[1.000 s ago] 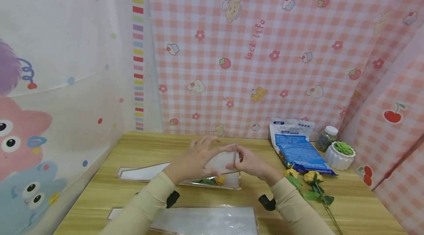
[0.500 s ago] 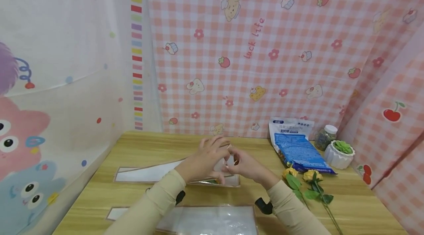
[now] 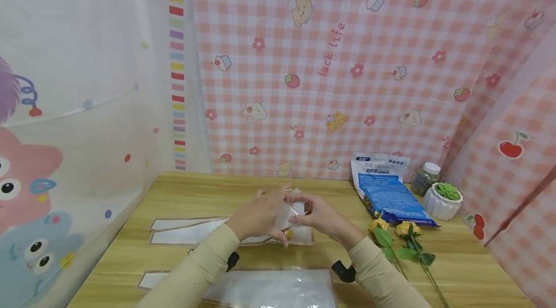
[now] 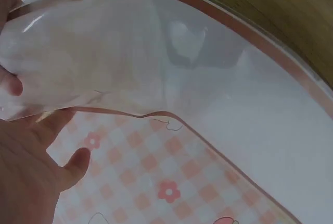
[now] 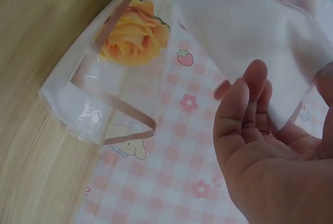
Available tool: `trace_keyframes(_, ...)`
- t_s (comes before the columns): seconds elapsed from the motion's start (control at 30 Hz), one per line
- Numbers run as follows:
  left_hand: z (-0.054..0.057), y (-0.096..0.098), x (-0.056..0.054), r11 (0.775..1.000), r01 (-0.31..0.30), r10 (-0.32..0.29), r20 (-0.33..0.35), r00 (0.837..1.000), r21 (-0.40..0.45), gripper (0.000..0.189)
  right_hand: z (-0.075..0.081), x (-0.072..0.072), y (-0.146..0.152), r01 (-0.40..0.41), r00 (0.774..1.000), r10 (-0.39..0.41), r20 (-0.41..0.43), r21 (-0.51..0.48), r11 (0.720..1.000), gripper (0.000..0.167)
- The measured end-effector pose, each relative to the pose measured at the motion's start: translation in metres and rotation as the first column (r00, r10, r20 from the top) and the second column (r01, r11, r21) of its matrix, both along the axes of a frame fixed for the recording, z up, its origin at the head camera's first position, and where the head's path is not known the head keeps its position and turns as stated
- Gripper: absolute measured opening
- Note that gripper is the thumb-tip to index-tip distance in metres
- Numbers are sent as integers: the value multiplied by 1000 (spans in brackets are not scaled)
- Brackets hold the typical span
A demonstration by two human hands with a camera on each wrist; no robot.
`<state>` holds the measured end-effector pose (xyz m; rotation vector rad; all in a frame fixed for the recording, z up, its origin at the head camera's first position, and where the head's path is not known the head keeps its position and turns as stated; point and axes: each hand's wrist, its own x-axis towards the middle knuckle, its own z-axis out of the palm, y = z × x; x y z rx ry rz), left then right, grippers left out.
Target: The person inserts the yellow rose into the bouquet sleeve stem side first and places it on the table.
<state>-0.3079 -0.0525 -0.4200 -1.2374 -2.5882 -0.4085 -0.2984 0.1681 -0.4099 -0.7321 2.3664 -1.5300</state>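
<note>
A tapered white flower sleeve (image 3: 292, 212) with a brown border is lifted in front of me, its long tail running left. My right hand (image 3: 323, 218) pinches its wide end between thumb and curled fingers; in the right wrist view the fingers (image 5: 240, 96) wrap the white sheet. My left hand (image 3: 258, 216) lies along the sleeve, fingertips at its upper edge and thumb apart. In the left wrist view this hand (image 4: 26, 172) reaches partly behind the sleeve (image 4: 218, 88). Under the lifted sheet, a yellow rose (image 5: 130, 36) shows through a clear sleeve on the table.
Another sleeve (image 3: 269, 288) lies flat near the front edge. To the right are yellow roses (image 3: 408, 228) with green stems, a blue and white packet (image 3: 391, 197), a lidded jar (image 3: 424, 180) and a potted succulent (image 3: 444, 202). A pink checked cloth (image 3: 330, 95) hangs behind the table.
The left hand's spread fingers have come closer to the right hand at the sleeve's wide end. The lifted sleeve has bent, and its tail has shifted against the sleeve below.
</note>
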Motion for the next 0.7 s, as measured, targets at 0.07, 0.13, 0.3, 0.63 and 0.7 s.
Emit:
trace_keyframes(0.07,-2,0,-1,1000,-2,2,15,1000,1,106,-1,0,0,3,1000,-3,-13,6,1000,50)
trace_keyframes(0.13,-4,0,-1,1000,-2,2,25,1000,0,91,-1,1,2,0,1000,0,-12,6,1000,47)
trace_keyframes(0.3,-6,-2,-2,1000,-7,8,34,999,-10,81,3,6,13,5,1000,-5,-11,16,1000,44)
trace_keyframes(0.63,-12,-12,-1,1000,5,-5,9,1000,-12,82,16,13,89,155,988,-153,-23,110,982,49)
trace_keyframes(0.7,-13,-16,-1,1000,0,0,21,1000,-1,81,16,11,108,203,979,-202,-20,140,969,53)
